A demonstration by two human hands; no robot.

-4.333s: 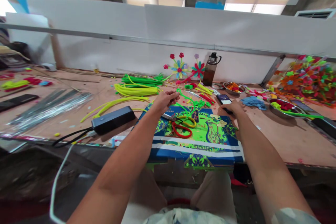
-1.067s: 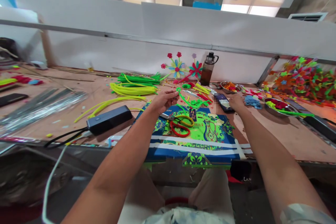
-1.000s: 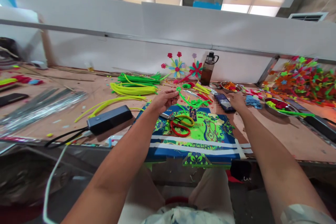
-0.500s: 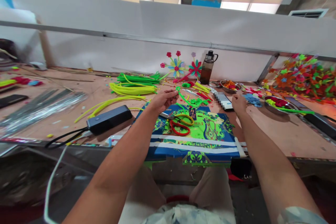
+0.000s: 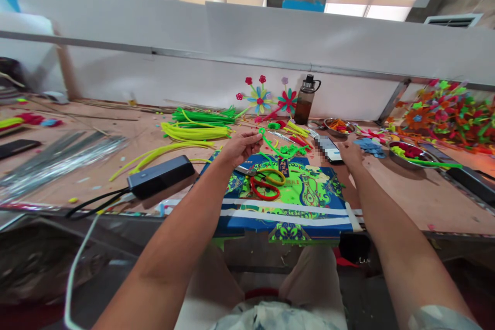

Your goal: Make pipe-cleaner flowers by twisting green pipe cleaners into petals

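Note:
My left hand [image 5: 243,147] is closed in a pinch on a bright green pipe cleaner [image 5: 274,147], whose end curls near my fingertips. Below it, scissors [image 5: 266,183] with a red and a yellow handle lie on a blue and green patterned board [image 5: 297,185]. Small green curled pieces [image 5: 297,150] sit at the board's far edge. My right hand [image 5: 351,152] is at the right end of a phone [image 5: 328,149], fingers apart and holding nothing that I can see; whether it touches the phone is unclear. Blue fuzzy pieces [image 5: 370,147] lie just right of it.
Bundles of yellow pipe cleaners [image 5: 193,132] and green ones [image 5: 209,116] lie at left, behind a black power bank [image 5: 161,176]. A bottle [image 5: 305,99] stands at the back. Metal bowls [image 5: 413,164] and colourful fuzzy flowers [image 5: 436,113] are at right.
My right hand has shifted slightly, and its fingers have opened out from a more closed shape beside the phone. My left hand stays in place with the green pipe cleaner.

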